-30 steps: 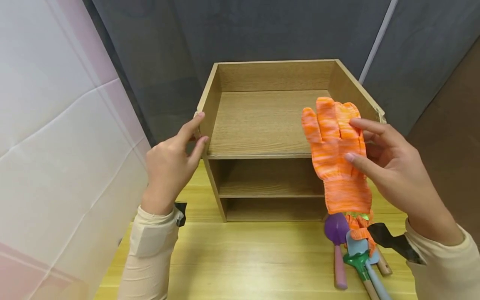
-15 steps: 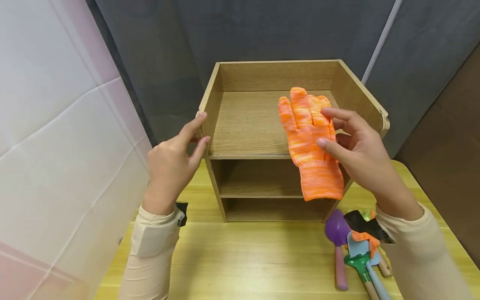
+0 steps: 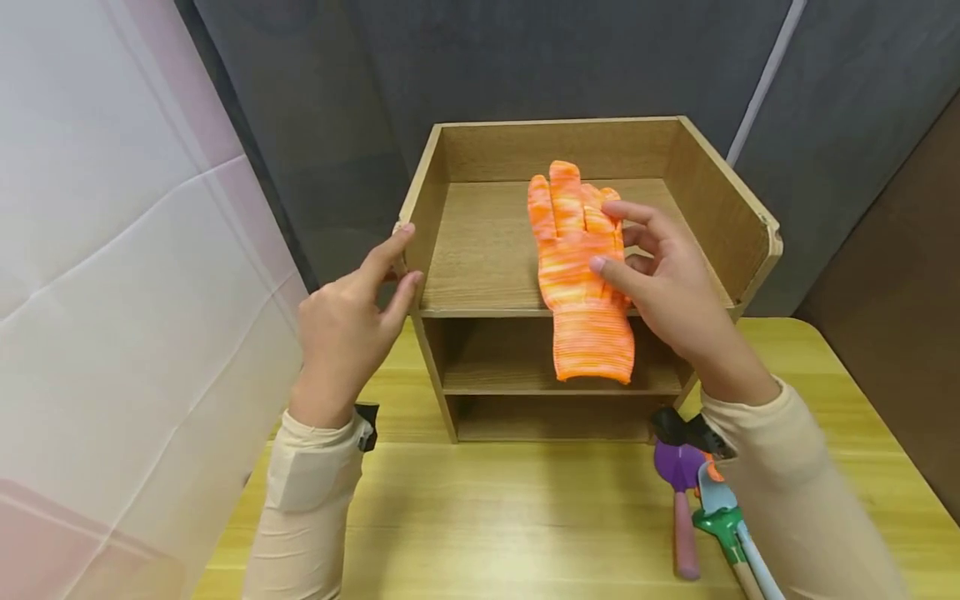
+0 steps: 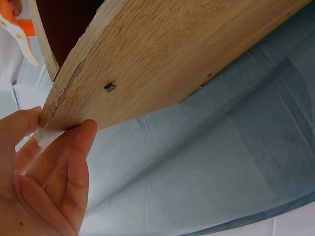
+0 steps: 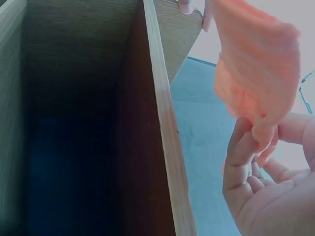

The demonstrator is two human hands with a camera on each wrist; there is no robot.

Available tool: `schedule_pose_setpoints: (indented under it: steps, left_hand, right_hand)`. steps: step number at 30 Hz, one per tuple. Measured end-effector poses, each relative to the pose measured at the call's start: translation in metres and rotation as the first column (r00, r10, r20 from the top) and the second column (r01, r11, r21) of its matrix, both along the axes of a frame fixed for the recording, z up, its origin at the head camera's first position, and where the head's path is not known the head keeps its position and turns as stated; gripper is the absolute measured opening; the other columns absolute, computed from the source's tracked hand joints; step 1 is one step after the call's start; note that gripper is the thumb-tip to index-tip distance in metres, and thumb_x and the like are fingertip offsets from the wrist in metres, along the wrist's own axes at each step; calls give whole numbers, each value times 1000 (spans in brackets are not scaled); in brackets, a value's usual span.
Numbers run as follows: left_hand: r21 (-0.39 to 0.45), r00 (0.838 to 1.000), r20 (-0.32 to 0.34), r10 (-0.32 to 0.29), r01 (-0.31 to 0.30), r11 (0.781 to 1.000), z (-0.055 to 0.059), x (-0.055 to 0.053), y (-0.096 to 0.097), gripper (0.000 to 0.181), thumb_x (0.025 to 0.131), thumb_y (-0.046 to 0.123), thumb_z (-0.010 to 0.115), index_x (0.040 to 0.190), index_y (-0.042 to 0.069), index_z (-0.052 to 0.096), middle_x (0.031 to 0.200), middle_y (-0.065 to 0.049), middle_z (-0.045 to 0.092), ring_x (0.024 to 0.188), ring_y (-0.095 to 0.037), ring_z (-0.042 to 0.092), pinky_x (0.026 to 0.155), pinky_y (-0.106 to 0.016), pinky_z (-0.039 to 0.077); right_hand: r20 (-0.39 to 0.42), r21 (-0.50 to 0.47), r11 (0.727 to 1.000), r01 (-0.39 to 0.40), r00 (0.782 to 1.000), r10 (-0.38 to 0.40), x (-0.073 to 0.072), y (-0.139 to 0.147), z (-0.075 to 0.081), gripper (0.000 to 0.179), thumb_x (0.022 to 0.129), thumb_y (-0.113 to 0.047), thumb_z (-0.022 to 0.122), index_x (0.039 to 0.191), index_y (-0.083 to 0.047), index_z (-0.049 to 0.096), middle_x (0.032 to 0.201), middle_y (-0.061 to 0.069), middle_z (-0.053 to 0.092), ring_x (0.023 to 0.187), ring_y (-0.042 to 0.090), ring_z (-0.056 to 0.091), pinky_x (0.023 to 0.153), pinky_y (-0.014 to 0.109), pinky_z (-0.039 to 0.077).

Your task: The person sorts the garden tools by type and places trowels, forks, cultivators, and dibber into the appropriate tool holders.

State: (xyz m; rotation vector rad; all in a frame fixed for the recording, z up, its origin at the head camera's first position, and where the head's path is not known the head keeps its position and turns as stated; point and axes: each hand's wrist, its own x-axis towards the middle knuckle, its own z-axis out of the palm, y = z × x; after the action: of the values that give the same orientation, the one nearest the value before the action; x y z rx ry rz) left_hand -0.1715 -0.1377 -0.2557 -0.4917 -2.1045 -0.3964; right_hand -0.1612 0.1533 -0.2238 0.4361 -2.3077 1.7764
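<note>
An orange knitted glove (image 3: 585, 267) hangs over the front of a wooden shelf unit (image 3: 487, 250), its fingers pointing up and its ribbed cuff down. My right hand (image 3: 667, 283) pinches the glove at its right side between thumb and fingers. In the right wrist view the glove (image 5: 258, 59) bunches where the fingertips meet. At the unit's left side, my left hand (image 3: 345, 325) grips the front corner of the side panel. The left wrist view has the thumb and fingers of that hand (image 4: 54, 172) on either side of the panel's edge (image 4: 74, 93).
On the table (image 3: 450, 517) at the front right lie a purple scoop (image 3: 678, 467) with a pink handle and a green-necked tool (image 3: 720, 525). My right sleeve partly covers them. A white wall (image 3: 142, 275) stands at the left, a brown panel (image 3: 892, 275) at the right.
My right hand has carried the orange glove left and slightly up, from the unit's right side to in front of its middle. The left hand stays on the corner.
</note>
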Motion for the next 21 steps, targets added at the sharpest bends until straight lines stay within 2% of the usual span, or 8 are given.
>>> schedule_pose_setpoints:
  steps: [5, 13, 16, 21]
  left_hand:
    - [-6, 1000, -5, -17, 17, 1000, -3, 0, 2, 38, 89, 25, 59, 126, 21, 55, 71, -1, 65, 42, -15, 44, 39, -29, 24]
    - [20, 999, 8, -48, 48, 999, -4, -1, 5, 39, 88, 23, 60, 126, 19, 56, 71, -2, 65, 45, -15, 48, 40, -28, 29]
    - [41, 996, 10, -84, 83, 996, -4, -2, 7, 40, 87, 20, 62, 127, 18, 56, 71, -3, 65, 49, -16, 54, 42, -31, 37]
    - [75, 984, 36, -176, 172, 982, -4, -5, 10, 41, 87, 15, 61, 128, 13, 54, 73, -7, 63, 61, -18, 65, 58, -32, 53]
  right_hand:
    - [26, -20, 1000, -14, 1000, 15, -8, -10, -2, 50, 85, -8, 62, 131, -13, 43, 97, 4, 50, 59, 6, 57, 51, 21, 47]
    - [79, -38, 999, -19, 997, 22, -18, -21, -2, 51, 85, -10, 62, 132, -14, 42, 100, 5, 51, 64, 9, 59, 52, 23, 49]
    - [101, -70, 998, -5, 995, 12, -20, -24, -1, 52, 85, -9, 61, 133, -15, 41, 100, 5, 51, 62, 9, 59, 49, 25, 49]
    - [141, -150, 989, -18, 989, 39, -24, -29, -2, 54, 87, -7, 59, 134, -12, 34, 100, 7, 47, 68, 10, 58, 51, 23, 50]
